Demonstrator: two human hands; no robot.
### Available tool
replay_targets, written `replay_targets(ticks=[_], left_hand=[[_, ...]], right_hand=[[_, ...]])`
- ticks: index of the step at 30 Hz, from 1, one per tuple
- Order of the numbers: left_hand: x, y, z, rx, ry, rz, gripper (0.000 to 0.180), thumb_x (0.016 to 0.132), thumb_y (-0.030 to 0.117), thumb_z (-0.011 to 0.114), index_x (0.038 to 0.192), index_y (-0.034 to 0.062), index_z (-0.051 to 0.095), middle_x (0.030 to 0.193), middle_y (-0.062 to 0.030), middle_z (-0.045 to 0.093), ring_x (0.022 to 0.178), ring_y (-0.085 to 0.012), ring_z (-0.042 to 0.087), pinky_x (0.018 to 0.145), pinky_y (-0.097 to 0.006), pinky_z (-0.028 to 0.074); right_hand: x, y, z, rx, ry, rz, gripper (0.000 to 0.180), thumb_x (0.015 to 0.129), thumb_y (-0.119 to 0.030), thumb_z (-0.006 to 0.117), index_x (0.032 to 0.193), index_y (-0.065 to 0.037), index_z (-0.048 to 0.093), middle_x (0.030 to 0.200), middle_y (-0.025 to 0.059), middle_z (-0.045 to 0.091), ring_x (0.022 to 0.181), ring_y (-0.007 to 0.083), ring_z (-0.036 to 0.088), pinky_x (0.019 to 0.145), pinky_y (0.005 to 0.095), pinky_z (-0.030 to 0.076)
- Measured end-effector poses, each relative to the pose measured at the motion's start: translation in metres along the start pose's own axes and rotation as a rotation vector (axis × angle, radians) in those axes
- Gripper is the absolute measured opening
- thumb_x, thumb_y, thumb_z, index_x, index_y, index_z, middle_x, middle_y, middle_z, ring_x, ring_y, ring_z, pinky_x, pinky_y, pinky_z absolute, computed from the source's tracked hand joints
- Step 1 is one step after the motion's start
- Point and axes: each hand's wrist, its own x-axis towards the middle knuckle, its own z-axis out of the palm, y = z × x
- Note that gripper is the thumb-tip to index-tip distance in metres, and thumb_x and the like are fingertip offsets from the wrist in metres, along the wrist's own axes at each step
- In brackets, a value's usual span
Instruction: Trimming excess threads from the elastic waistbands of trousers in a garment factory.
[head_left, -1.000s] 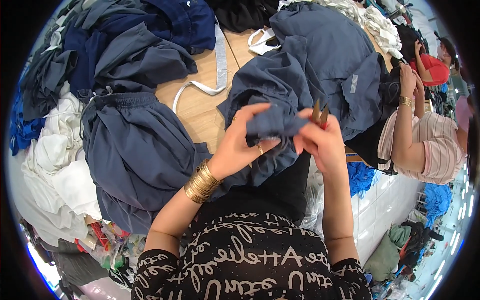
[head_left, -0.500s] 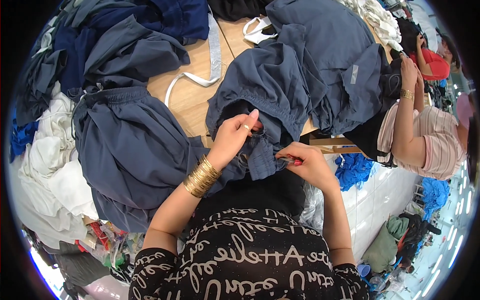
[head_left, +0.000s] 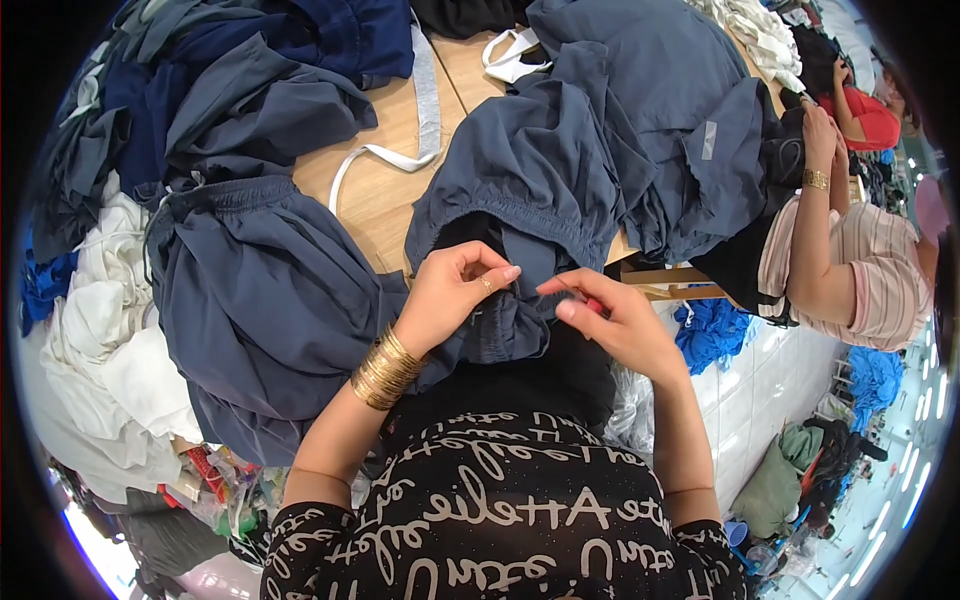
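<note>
Since half a second ago both hands have drawn together at the elastic waistband of the dark blue shorts point(head_left: 520, 250). The left hand point(head_left: 450, 300) pinches the fabric; the right hand point(head_left: 610, 320) closes on something small and red, so close trimming work looks underway. The wooden counter point(head_left: 385, 200) carries heaped garments; a co-worker point(head_left: 850, 270) sits to the right.
</note>
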Motion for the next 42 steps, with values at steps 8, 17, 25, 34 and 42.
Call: replay_targets(ticks=[8, 17, 25, 34, 42], left_hand=[[-0.009, -0.003, -0.005, -0.134, -0.089, -0.073, 0.013, 0.088, 0.011, 0.058, 0.092, -0.0003, 0.058, 0.089, -0.003, 0.062, 0.082, -0.0083, 0.059, 0.075, -0.022, 0.047], [-0.009, -0.007, -0.008, -0.231, -0.185, -0.117, 0.015, 0.089, 0.015, 0.057, 0.093, 0.0005, 0.056, 0.093, -0.0037, 0.06, 0.088, -0.01, 0.059, 0.081, -0.025, 0.048], [-0.009, -0.014, -0.007, -0.254, -0.21, -0.113, 0.013, 0.088, 0.014, 0.057, 0.092, 0.0012, 0.056, 0.092, -0.0024, 0.06, 0.087, -0.0087, 0.058, 0.081, -0.023, 0.047], [-0.01, -0.015, -0.007, -0.239, -0.237, -0.108, 0.012, 0.088, 0.013, 0.057, 0.09, 0.0018, 0.055, 0.088, -0.0016, 0.06, 0.083, -0.0066, 0.056, 0.079, -0.022, 0.045], [-0.012, -0.01, -0.014, -0.187, -0.261, -0.112, 0.01, 0.087, 0.012, 0.057, 0.09, 0.0027, 0.053, 0.096, -0.005, 0.06, 0.091, -0.011, 0.058, 0.085, -0.026, 0.047]], right_hand=[[0.004, 0.013, 0.04, 0.686, -0.129, 0.329, 0.047, 0.097, -0.042, 0.032, 0.09, -0.003, 0.056, 0.056, -0.0041, 0.039, 0.043, 0.0025, 0.029, 0.038, 0.0179, 0.019], [-0.001, 0.024, 0.048, 0.803, -0.112, 0.422, 0.037, 0.095, -0.036, 0.038, 0.086, -0.004, 0.055, 0.057, -0.0038, 0.042, 0.04, 0.0025, 0.027, 0.037, 0.0179, 0.018], [0.004, 0.028, 0.052, 0.794, -0.088, 0.409, 0.035, 0.094, -0.035, 0.042, 0.082, -0.005, 0.055, 0.055, -0.0039, 0.042, 0.039, 0.0022, 0.026, 0.037, 0.018, 0.017], [0.008, 0.029, 0.059, 0.741, 0.002, 0.354, 0.034, 0.092, -0.034, 0.045, 0.076, -0.006, 0.055, 0.052, -0.0035, 0.041, 0.04, 0.0022, 0.027, 0.037, 0.0191, 0.016], [0.014, 0.037, 0.057, 0.8, -0.11, 0.356, 0.036, 0.092, -0.038, 0.045, 0.076, -0.008, 0.056, 0.054, -0.0046, 0.043, 0.042, 0.0021, 0.026, 0.039, 0.0201, 0.014]])
